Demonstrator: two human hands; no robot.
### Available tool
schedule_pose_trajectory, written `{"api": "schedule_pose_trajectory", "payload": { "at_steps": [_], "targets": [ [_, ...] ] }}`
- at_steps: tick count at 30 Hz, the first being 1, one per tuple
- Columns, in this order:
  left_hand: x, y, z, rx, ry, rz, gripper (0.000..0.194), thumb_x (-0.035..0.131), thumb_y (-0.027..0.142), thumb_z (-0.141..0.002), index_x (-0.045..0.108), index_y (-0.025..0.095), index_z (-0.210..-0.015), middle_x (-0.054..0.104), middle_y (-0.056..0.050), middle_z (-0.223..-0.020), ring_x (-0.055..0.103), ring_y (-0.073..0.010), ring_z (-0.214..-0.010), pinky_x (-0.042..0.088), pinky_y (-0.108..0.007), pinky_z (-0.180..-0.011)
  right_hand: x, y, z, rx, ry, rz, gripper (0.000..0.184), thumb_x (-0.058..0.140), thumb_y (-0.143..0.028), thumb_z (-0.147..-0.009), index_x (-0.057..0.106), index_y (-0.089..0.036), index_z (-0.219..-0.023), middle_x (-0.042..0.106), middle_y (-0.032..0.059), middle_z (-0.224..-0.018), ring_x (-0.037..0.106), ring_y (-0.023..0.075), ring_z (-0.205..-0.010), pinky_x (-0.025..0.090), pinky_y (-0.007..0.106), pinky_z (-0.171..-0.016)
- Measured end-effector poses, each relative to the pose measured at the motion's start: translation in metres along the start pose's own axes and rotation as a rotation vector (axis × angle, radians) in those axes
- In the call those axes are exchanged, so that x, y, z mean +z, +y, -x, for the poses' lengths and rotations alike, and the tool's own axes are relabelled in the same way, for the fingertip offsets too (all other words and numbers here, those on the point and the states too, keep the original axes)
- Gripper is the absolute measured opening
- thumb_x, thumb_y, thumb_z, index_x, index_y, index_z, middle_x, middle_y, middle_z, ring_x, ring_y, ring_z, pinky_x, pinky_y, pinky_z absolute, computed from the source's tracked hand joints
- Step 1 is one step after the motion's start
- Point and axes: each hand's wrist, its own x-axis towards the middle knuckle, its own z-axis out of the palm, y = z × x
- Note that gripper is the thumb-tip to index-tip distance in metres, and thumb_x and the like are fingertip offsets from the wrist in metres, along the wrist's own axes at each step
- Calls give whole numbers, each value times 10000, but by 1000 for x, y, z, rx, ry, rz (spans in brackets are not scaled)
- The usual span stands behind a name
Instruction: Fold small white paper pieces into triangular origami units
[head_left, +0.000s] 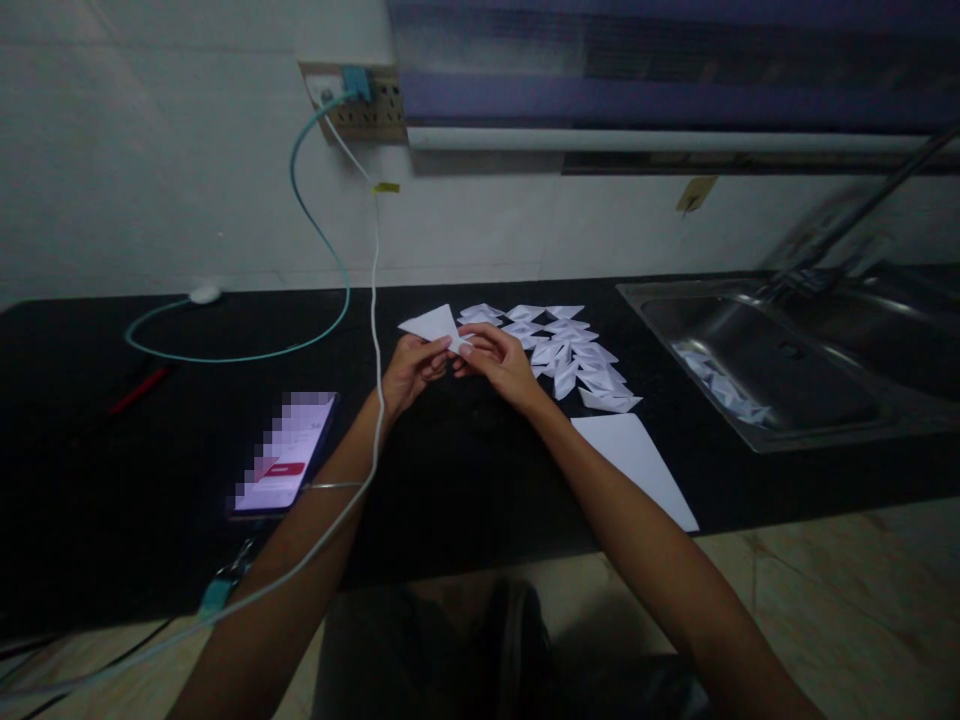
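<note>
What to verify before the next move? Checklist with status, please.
1. Paper held by both left hand and right hand: ok.
2. Crease alignment: cannot tell, fingers cover part.
3. Blank paper on the counter, within view: ok.
4. Folded pieces spaced apart: not ok, several overlap.
5. White cable out of the way: not ok, crosses the view of the left forearm.
6. Sink paper-free: cannot tell, white shapes may be reflections.

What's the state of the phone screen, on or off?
On: the phone on the counter shows a bright display with a red button on it.
</note>
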Motion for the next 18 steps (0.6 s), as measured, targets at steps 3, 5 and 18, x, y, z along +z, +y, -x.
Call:
{"api": "schedule_pose_trajectory", "payload": {
  "at_steps": [3, 5, 18],
  "targets": [
    [-4, -1, -1, 30, 13, 53, 336, 827, 306, -699, 532, 153, -650, 434, 74, -473, 409, -40, -417, 342, -181, -438, -2, 0, 0, 41, -12, -58, 371, 731, -464, -802, 615, -259, -1089, 673, -5, -817, 695, 160, -752, 627, 345, -745],
    [-5, -1, -1, 27, -11, 74, 329, 831, 284, -681, 531, 151, -657, 443, 74, -473, 407, -39, -417, 352, -181, -446, -4, 2, -1, 66, -29, -67, 323, 718, -450, -814, 632, -242, -1045, 670, -2, -813, 700, 158, -749, 631, 348, -743],
    [-8, 2, -1, -25, -59, 11, 235, 797, 285, -695, 637, 116, -663, 566, 6, -529, 375, -28, -378, 267, -181, -361, -6, -1, 2, 125, -102, -13, 388, 830, -430, -713, 645, -206, -969, 714, 9, -812, 703, 137, -728, 611, 301, -728]
  ]
}}
